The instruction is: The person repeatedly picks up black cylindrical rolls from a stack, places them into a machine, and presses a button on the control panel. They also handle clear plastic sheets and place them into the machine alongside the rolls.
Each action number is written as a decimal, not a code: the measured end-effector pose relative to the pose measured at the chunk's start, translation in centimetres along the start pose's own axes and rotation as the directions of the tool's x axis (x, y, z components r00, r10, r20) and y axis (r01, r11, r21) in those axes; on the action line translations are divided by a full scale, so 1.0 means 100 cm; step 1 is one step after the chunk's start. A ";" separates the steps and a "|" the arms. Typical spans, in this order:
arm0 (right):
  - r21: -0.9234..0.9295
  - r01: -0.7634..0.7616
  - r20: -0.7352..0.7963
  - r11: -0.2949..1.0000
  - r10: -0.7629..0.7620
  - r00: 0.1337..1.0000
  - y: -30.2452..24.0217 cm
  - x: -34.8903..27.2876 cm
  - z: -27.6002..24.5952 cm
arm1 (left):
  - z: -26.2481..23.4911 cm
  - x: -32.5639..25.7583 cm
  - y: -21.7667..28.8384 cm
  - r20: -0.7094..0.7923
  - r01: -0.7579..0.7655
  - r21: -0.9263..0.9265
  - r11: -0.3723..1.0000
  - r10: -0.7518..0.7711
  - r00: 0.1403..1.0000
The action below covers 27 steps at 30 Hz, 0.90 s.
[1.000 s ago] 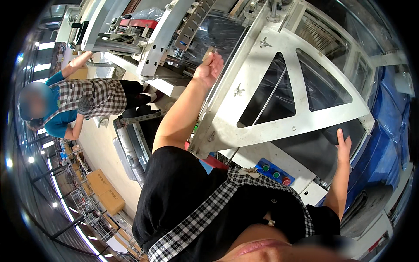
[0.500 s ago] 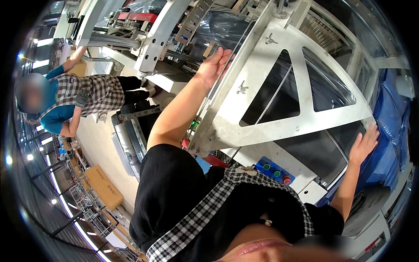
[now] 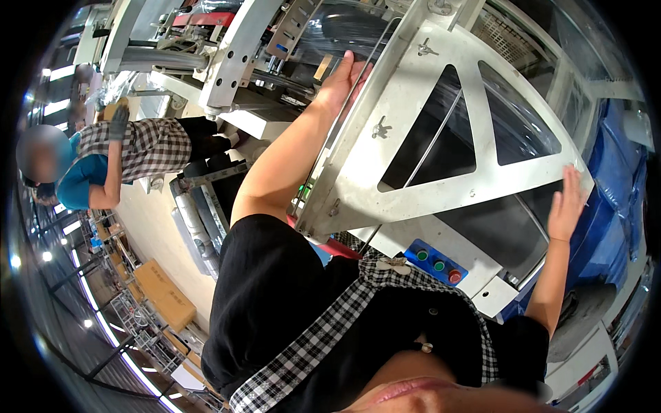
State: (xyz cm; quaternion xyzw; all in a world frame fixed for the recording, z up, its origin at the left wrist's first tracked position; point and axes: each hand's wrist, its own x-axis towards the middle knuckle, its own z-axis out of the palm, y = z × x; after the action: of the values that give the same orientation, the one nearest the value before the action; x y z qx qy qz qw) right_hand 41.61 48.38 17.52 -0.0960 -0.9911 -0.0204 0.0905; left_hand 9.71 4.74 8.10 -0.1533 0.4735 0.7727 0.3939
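Note:
My left hand [image 3: 342, 84] reaches in beside a thin metal rod [image 3: 363, 74] along the edge of a white machine panel [image 3: 492, 182]. Its thumb is up and apart from the fingers, which the rod partly covers; I see nothing held. Dark, shiny film [image 3: 344, 31] lies just beyond it inside the machine. At the panel's right corner, my right hand [image 3: 567, 206] is open with its fingers stretched out; whether it touches the panel I cannot tell. The panel has two large cut-outs and wing nuts [image 3: 381, 128] along its left side.
A blue control box [image 3: 436, 262] with green and red buttons sits close in front of me. Blue sheeting [image 3: 606, 186] hangs at the right. A co-worker [image 3: 110, 155] in a checked apron stands at the left, near rollers [image 3: 195, 224] and a cardboard box [image 3: 164, 294].
My right hand has moved away from my body, up to the panel's corner. The left hand has shifted slightly farther in, its thumb now raised. The co-worker's gloved hand has gone up.

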 end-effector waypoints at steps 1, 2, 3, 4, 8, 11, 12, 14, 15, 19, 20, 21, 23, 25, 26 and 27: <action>-0.053 -0.086 -0.018 0.995 0.086 0.996 0.001 0.002 0.002 | 0.002 0.000 0.001 -0.012 -0.016 0.010 1.000 0.016 1.000; -0.215 -0.145 -0.104 0.966 0.125 0.987 0.002 0.002 0.002 | 0.003 0.000 0.002 -0.025 -0.009 0.023 1.000 0.009 1.000; -0.233 -0.171 -0.223 0.957 0.118 0.968 0.004 0.003 0.005 | 0.004 -0.001 0.003 -0.077 0.004 0.025 1.000 -0.002 0.997; -0.096 -0.014 -0.294 0.995 -0.015 0.956 0.006 0.002 0.007 | 0.005 -0.001 0.002 -0.018 0.026 0.030 0.999 -0.025 1.000; 0.017 0.053 0.006 0.998 -0.053 0.999 0.014 -0.001 0.017 | 0.005 0.000 -0.007 0.006 0.060 0.071 0.996 -0.061 0.998; -0.198 -0.211 -0.145 0.957 0.184 0.972 0.015 -0.003 0.019 | 0.002 0.007 -0.013 0.091 0.075 0.170 0.983 -0.091 0.992; -0.182 -0.162 -0.257 0.970 0.113 0.960 0.011 -0.003 0.020 | 0.003 0.013 -0.013 0.143 0.038 0.201 0.979 -0.067 0.987; 0.029 0.088 -0.287 0.996 -0.076 0.955 0.005 0.001 0.018 | 0.003 0.022 -0.011 0.268 0.083 0.166 0.983 -0.126 0.955; 0.134 0.211 -0.310 0.968 -0.161 0.937 0.001 0.004 0.017 | 0.002 0.025 -0.009 0.232 0.120 0.121 0.985 -0.145 0.962; -0.061 -0.103 -0.086 0.993 0.098 0.991 -0.007 0.012 0.017 | -0.003 0.030 -0.002 0.134 0.189 0.084 0.978 -0.199 0.971; -0.139 -0.124 -0.205 0.982 0.094 0.974 -0.006 0.012 0.017 | -0.004 0.028 -0.003 0.026 0.182 0.104 0.978 -0.185 0.982; -0.170 -0.134 -0.290 0.976 0.080 0.954 -0.003 0.011 0.018 | -0.006 0.025 -0.005 0.101 0.189 0.109 0.976 -0.200 0.975; -0.011 0.109 -0.454 0.994 -0.102 0.885 0.002 0.008 0.020 | -0.008 0.019 -0.010 0.151 0.169 0.115 0.979 -0.185 0.971; -0.019 0.179 -0.020 0.984 -0.179 0.984 0.006 0.006 0.020 | -0.010 0.011 -0.013 0.133 0.189 0.060 0.980 -0.196 0.972; -0.065 0.113 -0.056 0.992 -0.116 0.992 0.004 0.007 0.022 | -0.012 0.005 -0.014 0.142 0.184 0.069 0.981 -0.192 0.971; -0.102 0.035 -0.144 0.994 -0.049 0.988 0.000 0.005 0.020 | -0.014 0.000 -0.013 0.082 0.158 0.103 0.982 -0.166 0.983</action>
State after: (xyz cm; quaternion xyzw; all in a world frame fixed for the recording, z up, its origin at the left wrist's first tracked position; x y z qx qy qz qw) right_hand 40.78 48.61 15.66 -0.0778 -0.9813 -0.0787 0.1575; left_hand 10.52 3.85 6.65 -0.1371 0.4779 0.7205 0.4835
